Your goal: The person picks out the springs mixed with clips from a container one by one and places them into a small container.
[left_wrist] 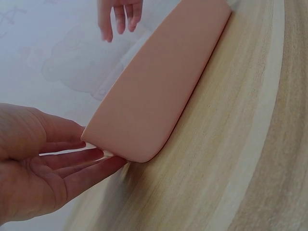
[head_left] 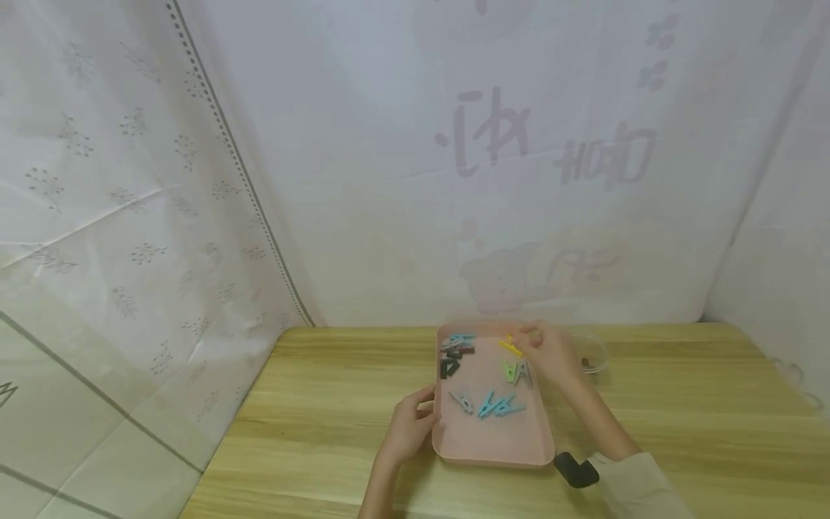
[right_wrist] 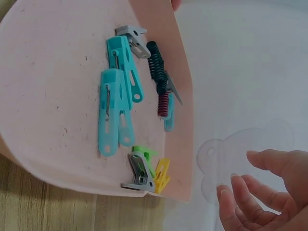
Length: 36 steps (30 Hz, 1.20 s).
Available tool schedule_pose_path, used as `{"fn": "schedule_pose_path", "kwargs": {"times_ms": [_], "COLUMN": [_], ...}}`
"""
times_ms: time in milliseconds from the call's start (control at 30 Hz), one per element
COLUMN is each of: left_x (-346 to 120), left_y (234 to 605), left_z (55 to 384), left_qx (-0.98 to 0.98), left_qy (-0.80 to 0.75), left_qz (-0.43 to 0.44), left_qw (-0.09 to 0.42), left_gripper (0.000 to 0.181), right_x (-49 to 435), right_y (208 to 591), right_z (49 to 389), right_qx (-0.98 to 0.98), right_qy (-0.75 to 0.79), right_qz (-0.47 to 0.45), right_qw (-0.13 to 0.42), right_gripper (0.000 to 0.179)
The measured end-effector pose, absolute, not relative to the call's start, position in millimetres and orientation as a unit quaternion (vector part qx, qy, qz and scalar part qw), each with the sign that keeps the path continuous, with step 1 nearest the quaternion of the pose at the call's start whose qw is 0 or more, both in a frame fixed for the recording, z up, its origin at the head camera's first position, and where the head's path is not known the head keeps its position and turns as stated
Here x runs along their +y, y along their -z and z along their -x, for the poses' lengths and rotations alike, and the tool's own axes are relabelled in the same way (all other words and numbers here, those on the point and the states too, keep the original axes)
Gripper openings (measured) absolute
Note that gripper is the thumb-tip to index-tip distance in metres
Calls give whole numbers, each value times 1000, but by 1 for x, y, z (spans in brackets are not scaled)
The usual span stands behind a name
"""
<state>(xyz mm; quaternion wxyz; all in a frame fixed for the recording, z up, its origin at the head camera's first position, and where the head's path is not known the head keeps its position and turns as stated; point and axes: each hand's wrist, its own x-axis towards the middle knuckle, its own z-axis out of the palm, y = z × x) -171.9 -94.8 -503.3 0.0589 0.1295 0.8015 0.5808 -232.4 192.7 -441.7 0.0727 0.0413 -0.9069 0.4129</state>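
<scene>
A pink tray [head_left: 493, 440] stands on the wooden table. Fingertips of my left hand [head_left: 410, 425] touch its left wall, fingers nearly straight in the left wrist view. My right hand [head_left: 551, 352] hovers by the far right corner, fingers loosely bent with nothing between them in the right wrist view. Nearest it lies a yellow clothespin [right_wrist: 162, 175], beside a green clothespin [head_left: 510, 373] and a grey clothespin [right_wrist: 140, 169]. Blue clothespins [head_left: 496, 406] and another grey clothespin [head_left: 462, 401] lie mid-tray. Dark springs [right_wrist: 156, 67] and a dark red spring [right_wrist: 163, 104] sit towards the far left.
A clear round container [head_left: 593, 353] with a small brown thing in it stands right of the tray, partly behind the right hand. A black object [head_left: 576, 471] is beside the right sleeve [head_left: 638, 486]. Pale printed cloth [head_left: 389, 180] hangs behind the table [head_left: 311, 418].
</scene>
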Motion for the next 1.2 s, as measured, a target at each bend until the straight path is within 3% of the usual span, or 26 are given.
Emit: {"fn": "schedule_pose_path", "kwargs": {"times_ms": [700,1200], "left_x": [-94,-95], "left_y": [503,503], "left_z": [171,172], "left_qx": [800,797], "left_qy": [-581,-584], "left_qz": [-138,-143], "left_qw": [59,56], "left_gripper": [48,48], "right_x": [176,163], "right_y": [451,447], "right_z": [250,259], "right_qx": [-905,-912], "right_qy": [-414,-401], "right_qz": [-80,-88], "right_qw": [56,14], "right_gripper": [34,30]}}
